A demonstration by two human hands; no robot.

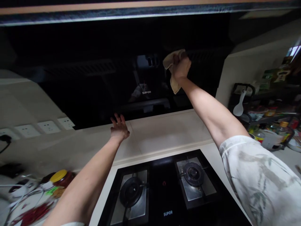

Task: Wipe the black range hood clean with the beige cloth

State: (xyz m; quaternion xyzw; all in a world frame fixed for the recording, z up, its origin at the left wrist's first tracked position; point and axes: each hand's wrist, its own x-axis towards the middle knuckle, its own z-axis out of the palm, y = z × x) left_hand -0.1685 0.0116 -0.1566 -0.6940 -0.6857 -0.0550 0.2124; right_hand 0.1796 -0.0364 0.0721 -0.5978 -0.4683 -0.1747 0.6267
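Cloth [168, 61]: 1, pinched by right fingers [184, 61] | left fingers [122, 119]: spread, hood's [105, 94] lower edge | hoods: 1 | burners [131, 191]: 2

A white countertop [216, 164] carries a black two-burner stove [163, 197].

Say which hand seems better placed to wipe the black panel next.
Probably the right hand: it holds the cloth at the black panel; the left hand, at the panel's lower edge, has none.

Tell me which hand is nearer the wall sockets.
Left. The left hand is at the lower edge of the black hood, right of the sockets; the right hand is higher and farther right, holding a cloth.
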